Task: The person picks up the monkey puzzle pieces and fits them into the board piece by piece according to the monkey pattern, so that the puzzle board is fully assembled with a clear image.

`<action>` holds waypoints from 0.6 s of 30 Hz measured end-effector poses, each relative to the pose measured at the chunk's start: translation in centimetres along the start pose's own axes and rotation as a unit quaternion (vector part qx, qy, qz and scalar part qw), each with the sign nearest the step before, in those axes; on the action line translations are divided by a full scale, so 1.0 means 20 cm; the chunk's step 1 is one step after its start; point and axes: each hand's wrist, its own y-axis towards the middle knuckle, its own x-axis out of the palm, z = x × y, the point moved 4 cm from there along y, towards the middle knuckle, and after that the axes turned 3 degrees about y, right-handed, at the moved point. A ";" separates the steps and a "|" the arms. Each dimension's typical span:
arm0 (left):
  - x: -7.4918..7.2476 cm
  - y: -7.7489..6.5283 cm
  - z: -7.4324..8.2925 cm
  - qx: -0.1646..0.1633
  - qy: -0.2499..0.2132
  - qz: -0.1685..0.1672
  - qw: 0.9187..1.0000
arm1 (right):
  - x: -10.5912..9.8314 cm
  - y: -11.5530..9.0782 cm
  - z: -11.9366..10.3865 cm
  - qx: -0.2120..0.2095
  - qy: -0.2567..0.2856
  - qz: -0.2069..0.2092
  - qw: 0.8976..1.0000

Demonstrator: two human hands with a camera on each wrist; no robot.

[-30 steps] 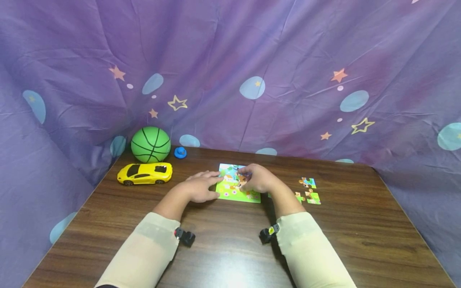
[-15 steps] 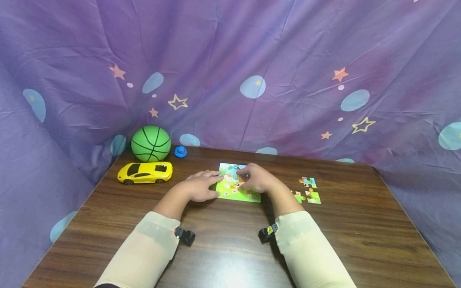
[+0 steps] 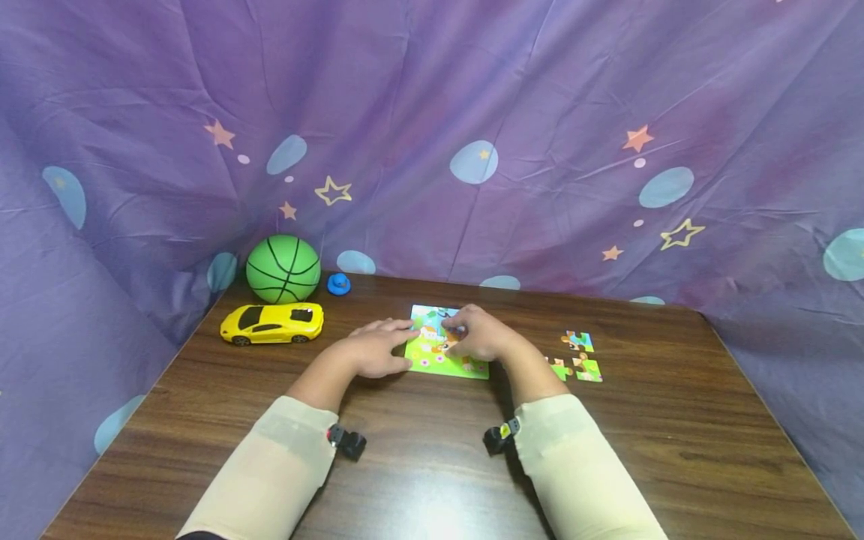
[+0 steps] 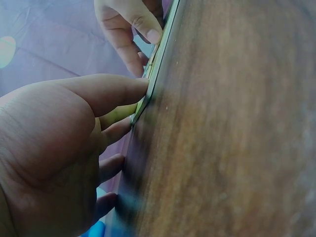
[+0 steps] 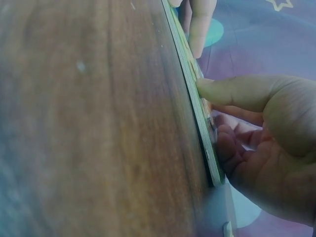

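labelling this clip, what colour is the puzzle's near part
Bright green with small pink flowers; the puzzle shows best in the head view.

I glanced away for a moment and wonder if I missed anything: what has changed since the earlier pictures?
Very little: the right hand has shifted slightly left over the puzzle, baring a bit more of one loose piece. No grip was visibly taken or let go. The left hand stays at the puzzle's left edge; the yellow car, green ball and blue toy are as before.
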 end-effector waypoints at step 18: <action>0.00 0.00 0.00 0.003 0.005 0.005 1.000 | 0.01 -0.01 -0.01 -0.020 -0.010 -0.021 1.000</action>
